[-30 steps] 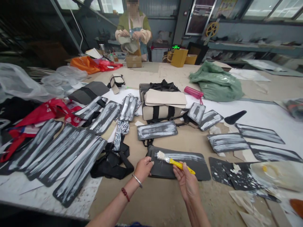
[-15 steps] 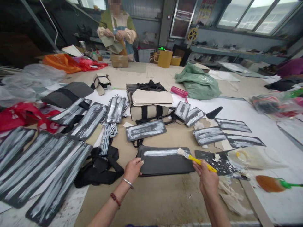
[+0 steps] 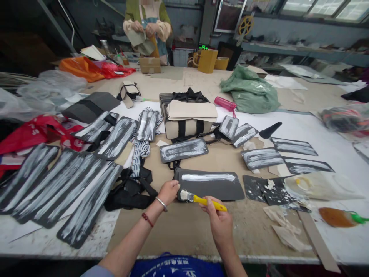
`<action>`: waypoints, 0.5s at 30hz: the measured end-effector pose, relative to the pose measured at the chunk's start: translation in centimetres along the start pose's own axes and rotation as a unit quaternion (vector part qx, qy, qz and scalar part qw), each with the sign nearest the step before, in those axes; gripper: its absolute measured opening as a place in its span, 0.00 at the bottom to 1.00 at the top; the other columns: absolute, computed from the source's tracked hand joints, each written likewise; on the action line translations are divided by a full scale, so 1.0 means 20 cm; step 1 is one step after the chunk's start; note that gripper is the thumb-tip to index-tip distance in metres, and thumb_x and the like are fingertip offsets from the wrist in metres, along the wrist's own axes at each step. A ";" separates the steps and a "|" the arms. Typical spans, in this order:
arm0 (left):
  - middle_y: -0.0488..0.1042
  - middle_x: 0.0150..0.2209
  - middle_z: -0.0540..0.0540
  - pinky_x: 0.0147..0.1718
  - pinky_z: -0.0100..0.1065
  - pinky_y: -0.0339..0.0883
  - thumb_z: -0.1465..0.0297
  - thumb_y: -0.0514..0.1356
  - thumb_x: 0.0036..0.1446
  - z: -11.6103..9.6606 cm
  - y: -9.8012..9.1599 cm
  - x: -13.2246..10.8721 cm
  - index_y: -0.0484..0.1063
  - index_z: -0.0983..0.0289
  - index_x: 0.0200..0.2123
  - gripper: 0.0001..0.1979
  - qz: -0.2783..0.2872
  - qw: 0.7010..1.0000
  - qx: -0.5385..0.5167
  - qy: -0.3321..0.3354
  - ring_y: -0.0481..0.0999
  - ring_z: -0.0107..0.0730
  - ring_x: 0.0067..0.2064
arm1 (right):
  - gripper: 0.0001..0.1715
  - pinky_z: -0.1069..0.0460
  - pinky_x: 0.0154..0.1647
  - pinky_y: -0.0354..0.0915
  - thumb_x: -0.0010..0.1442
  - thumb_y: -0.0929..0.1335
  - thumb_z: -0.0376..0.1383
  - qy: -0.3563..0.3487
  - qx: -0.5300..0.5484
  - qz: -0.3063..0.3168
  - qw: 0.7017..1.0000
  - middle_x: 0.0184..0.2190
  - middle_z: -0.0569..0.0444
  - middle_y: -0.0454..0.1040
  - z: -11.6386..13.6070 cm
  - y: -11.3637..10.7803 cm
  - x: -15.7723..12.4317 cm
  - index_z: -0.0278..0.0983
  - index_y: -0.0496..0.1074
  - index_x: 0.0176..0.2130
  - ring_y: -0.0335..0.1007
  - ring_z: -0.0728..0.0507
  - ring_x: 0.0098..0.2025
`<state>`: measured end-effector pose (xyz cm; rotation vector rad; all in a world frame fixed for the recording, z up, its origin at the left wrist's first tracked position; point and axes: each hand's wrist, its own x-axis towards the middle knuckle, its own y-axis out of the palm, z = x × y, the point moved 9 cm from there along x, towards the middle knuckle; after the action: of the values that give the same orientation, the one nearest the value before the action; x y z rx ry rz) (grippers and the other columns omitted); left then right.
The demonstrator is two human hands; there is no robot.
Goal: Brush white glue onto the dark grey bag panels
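A dark grey panel [image 3: 211, 188] with rounded corners lies on top of others like it, a white glue-like streak along its far side. My left hand [image 3: 169, 191] pinches the panel's left end. In my right hand [image 3: 218, 215] is a paintbrush [image 3: 198, 198] with a yellow handle, its whitish bristles at the panel's near left corner. Right of the panel, a dark board [image 3: 266, 189] is spotted with white blobs. Behind it lies another panel [image 3: 184, 150] streaked with white.
Several white-streaked strips [image 3: 89, 206] cover the left side. A beige stack of pieces [image 3: 191, 111] stands at centre back. To the right are a milky plastic container [image 3: 319, 184] and an orange-brown bottle [image 3: 337, 217]. Across the table stands a person [image 3: 147, 30] holding grey-green material.
The brush in my right hand has moved left and nearer, from the streak's right end to the panel's near left corner. My left hand stays on the panel; the view has tilted down.
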<state>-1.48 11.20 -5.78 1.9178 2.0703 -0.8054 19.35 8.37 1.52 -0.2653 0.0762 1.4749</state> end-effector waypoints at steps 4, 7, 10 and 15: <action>0.51 0.14 0.43 0.21 0.26 0.53 0.70 0.50 0.48 -0.02 -0.01 0.00 0.53 0.62 0.16 0.12 -0.018 0.999 0.036 0.023 0.57 0.24 0.19 | 0.26 0.46 0.38 0.70 0.52 0.65 0.53 -0.013 -0.057 -0.037 0.998 0.34 0.47 0.74 -0.05 -0.12 0.06 0.34 0.71 0.35 0.72 0.41 0.33; 0.52 0.15 0.44 0.22 0.27 0.52 0.70 0.50 0.49 -0.03 -0.02 -0.02 0.52 0.62 0.16 0.12 -0.033 0.997 0.064 0.039 0.58 0.25 0.21 | 0.28 0.44 0.40 0.68 0.51 0.64 0.55 -0.012 -0.115 -0.095 0.989 0.32 0.46 0.75 -0.05 -0.36 0.11 0.33 0.72 0.35 0.72 0.39 0.35; 0.53 0.16 0.45 0.23 0.27 0.51 0.70 0.49 0.50 -0.04 -0.02 -0.03 0.54 0.62 0.16 0.12 -0.040 0.994 0.089 0.050 0.58 0.26 0.22 | 0.30 0.44 0.40 0.66 0.49 0.63 0.57 -0.013 -0.186 -0.164 0.969 0.29 0.46 0.75 -0.02 -0.62 0.15 0.33 0.73 0.34 0.72 0.36 0.36; 0.54 0.16 0.45 0.24 0.28 0.50 0.70 0.48 0.51 -0.06 -0.02 -0.04 0.55 0.62 0.17 0.11 -0.041 0.990 0.118 0.060 0.59 0.27 0.23 | 0.31 0.45 0.37 0.66 0.49 0.62 0.56 -0.015 -0.258 -0.238 0.936 0.25 0.46 0.75 -0.02 -0.94 0.21 0.32 0.73 0.34 0.72 0.35 0.35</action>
<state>-1.47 11.11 -4.25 2.0579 2.2249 -1.0192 38.47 11.00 2.75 -0.6392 -0.3852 0.9913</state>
